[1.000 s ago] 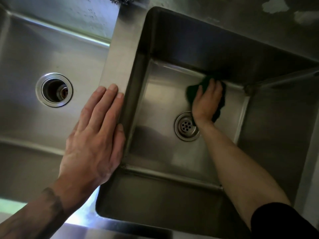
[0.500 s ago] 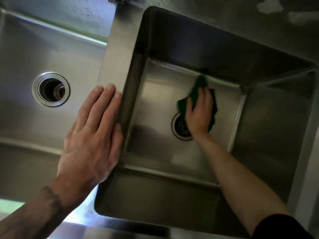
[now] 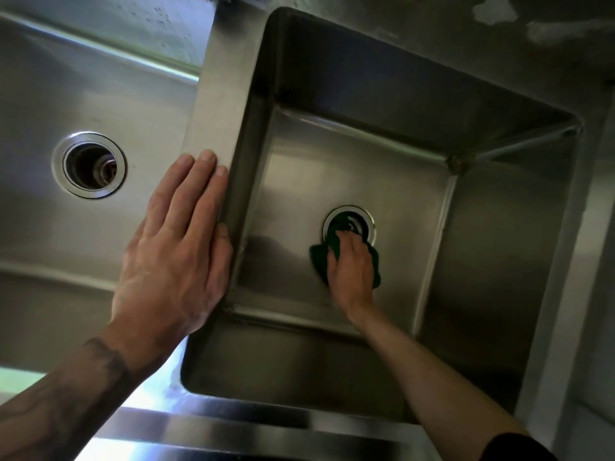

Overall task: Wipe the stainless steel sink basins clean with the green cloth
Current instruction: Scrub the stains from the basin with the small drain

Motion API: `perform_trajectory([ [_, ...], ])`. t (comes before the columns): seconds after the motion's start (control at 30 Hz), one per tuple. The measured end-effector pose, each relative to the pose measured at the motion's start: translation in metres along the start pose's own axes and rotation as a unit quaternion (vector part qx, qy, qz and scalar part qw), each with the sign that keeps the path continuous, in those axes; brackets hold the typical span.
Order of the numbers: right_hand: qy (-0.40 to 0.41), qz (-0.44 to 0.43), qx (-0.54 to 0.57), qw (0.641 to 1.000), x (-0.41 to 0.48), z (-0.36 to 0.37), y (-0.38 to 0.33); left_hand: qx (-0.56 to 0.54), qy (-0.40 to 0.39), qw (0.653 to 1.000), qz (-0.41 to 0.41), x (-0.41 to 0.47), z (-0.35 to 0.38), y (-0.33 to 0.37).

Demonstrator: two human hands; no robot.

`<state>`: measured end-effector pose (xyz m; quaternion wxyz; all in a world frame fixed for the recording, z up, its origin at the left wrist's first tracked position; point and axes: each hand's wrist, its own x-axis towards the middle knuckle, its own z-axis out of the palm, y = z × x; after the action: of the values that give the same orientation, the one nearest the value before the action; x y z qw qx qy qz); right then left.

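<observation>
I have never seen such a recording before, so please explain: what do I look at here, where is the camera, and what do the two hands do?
There is no machine here. A person wears one camera on the head, and it looks down at that person's own two bare hands over a double steel sink.

The left hand lies flat and open on the divider between the two basins, holding nothing. It seems to steady the body.

The right hand reaches down into the right basin and presses the green cloth against the floor, at the edge of the drain. Its fingers are curled on the cloth.

The left basin has its own open drain hole and nothing else in it.
</observation>
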<state>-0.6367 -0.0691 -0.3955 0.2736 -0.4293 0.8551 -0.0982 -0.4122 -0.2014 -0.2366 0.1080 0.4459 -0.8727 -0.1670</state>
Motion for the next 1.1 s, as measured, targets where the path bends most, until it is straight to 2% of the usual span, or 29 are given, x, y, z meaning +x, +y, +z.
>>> perform_trajectory([
  [0.07,-0.030,0.043,0.085,0.995,0.012,-0.014,-0.005,0.000,-0.001,1.000,0.001,0.001,-0.001,0.000],
  [0.13,-0.010,0.021,0.120,0.993,0.024,-0.033,-0.001,0.002,0.000,1.000,-0.002,0.001,-0.001,0.001],
  [0.2,0.046,-0.036,0.072,0.996,0.029,-0.038,0.008,0.007,0.002,1.000,-0.008,0.000,-0.001,0.002],
  [0.33,0.017,-0.056,-0.051,0.997,0.019,-0.009,0.012,0.002,0.002,1.000,0.004,-0.001,0.000,0.000],
  [0.43,0.013,-0.023,0.009,1.000,0.005,0.000,0.000,0.000,0.001,1.000,0.001,-0.001,0.001,0.000],
  [0.57,-0.077,0.044,0.160,0.983,0.025,-0.035,0.001,-0.001,0.008,1.000,0.004,-0.001,0.002,-0.001],
  [0.63,-0.018,0.060,0.208,0.976,0.040,-0.053,0.012,0.000,0.013,1.000,0.004,-0.001,0.002,-0.001],
  [0.7,0.056,0.022,0.178,0.982,0.045,-0.055,0.015,0.004,0.016,1.000,0.004,0.000,0.003,-0.001],
  [0.83,0.127,-0.073,-0.026,0.989,0.031,-0.022,0.013,0.009,0.010,1.000,0.010,0.000,0.003,-0.002],
  [0.93,0.100,-0.091,-0.086,0.987,0.020,0.002,0.015,0.011,0.007,1.000,0.010,0.000,0.003,-0.003],
  [1.1,0.051,-0.005,-0.045,0.998,0.021,0.005,-0.003,0.001,0.008,1.000,0.000,0.000,0.002,-0.001],
])
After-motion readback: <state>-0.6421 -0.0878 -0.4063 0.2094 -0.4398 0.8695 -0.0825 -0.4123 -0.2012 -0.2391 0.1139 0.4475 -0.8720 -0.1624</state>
